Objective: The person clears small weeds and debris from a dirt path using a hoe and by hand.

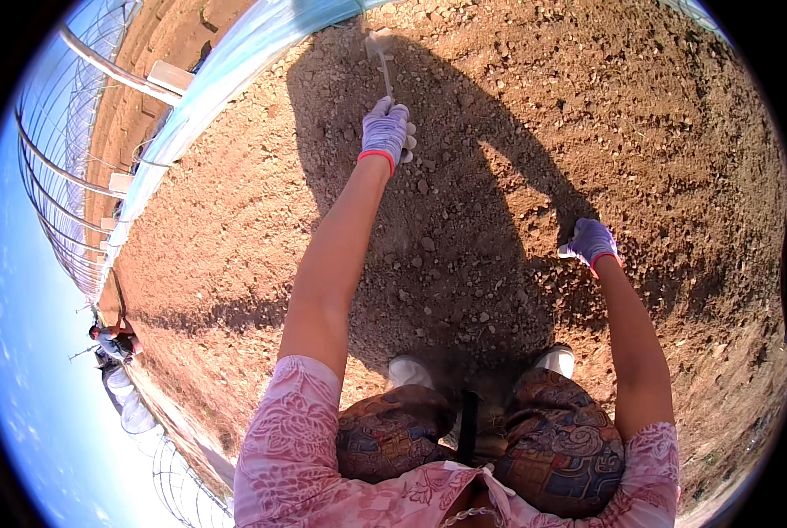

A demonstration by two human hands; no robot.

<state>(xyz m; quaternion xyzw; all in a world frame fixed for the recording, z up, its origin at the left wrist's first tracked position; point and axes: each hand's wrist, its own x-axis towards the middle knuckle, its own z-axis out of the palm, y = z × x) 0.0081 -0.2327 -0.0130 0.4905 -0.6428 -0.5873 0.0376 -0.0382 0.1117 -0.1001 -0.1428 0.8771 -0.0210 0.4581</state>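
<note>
My left hand (387, 131), in a pale purple knit glove with a red cuff, reaches far forward over loose brown soil (426, 237). Its fingers are closed on a thin-shafted hand tool (385, 66); the pale head of this tool is blurred against the ground near the plastic sheet. My right hand (591, 242), gloved alike, is low over the soil to the right with its fingers curled downward. Whether anything sits inside those curled fingers is hidden. My shadow covers the ground between both hands.
Clear plastic sheeting (235, 79) borders the soil ahead and to the left. Beyond it stand bare greenhouse hoops (70, 175) and pale blocks (170, 77). Another person (113, 341) crouches at the far left. My white shoes (410, 371) rest on the soil below my knees.
</note>
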